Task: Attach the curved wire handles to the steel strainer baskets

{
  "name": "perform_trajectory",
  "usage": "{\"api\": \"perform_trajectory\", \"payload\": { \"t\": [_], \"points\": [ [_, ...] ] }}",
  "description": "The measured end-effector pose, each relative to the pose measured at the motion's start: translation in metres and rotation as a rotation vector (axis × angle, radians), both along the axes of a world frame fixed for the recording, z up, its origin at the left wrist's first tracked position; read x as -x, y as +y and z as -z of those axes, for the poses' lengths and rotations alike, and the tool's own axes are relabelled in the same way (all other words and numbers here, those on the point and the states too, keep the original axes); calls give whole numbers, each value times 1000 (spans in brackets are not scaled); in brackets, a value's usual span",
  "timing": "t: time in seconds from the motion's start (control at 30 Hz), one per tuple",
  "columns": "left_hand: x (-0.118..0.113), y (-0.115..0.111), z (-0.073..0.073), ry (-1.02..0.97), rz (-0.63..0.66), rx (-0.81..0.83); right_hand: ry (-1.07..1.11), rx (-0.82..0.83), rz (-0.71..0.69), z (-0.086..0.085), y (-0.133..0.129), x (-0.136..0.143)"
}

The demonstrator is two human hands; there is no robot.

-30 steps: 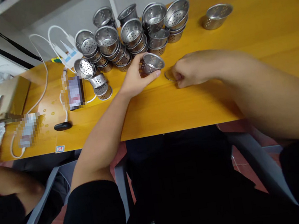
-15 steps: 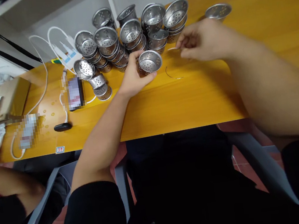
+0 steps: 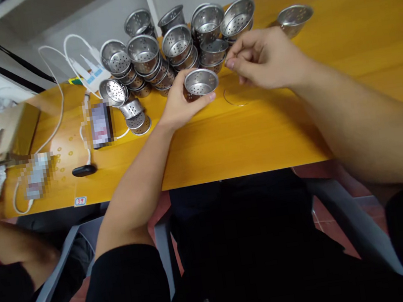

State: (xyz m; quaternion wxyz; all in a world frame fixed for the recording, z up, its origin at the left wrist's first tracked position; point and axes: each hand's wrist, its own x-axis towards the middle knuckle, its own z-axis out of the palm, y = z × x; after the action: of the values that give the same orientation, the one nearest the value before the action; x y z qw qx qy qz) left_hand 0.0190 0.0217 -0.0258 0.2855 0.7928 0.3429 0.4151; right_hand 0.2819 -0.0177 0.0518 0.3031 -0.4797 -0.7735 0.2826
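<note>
My left hand [image 3: 182, 103] is wrapped round a small perforated metal cup [image 3: 201, 82], held upright with its mouth up. To the right of that cup, my right hand [image 3: 260, 60] is closed in a pinch; what its fingertips hold is too small to make out. A thin curved wire [image 3: 234, 100] lies on the wooden table [image 3: 245, 140] below my right hand. Behind both hands stand several stacks of similar perforated cups [image 3: 143, 54]. One single cup [image 3: 294, 19] sits apart at the back right, beyond my right hand.
Left of the stacks are a white power strip [image 3: 95, 76] with cables, a phone [image 3: 101, 125] and a black oval object [image 3: 84, 171]. A cardboard box [image 3: 15, 132] stands farther left. Another person's arm [image 3: 15, 242] is at the far left edge.
My right hand has moved left, closer to the cup in my left hand. The thin piece seen earlier at its fingertips no longer shows clearly. The other person's hand has risen toward the crumpled plastic.
</note>
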Motion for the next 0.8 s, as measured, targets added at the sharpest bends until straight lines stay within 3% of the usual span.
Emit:
{"api": "perform_trajectory", "payload": {
  "t": [0.2,0.37,0.8],
  "points": [
    [0,1,3,72,19,-13,-158,-104,33,-1,-13,16],
    [-1,2,7,64,11,-18,-326,-60,61,-5,-16,27],
    [-6,-7,1,98,40,-40,-278,-50,69,4,-13,34]
  ]
}}
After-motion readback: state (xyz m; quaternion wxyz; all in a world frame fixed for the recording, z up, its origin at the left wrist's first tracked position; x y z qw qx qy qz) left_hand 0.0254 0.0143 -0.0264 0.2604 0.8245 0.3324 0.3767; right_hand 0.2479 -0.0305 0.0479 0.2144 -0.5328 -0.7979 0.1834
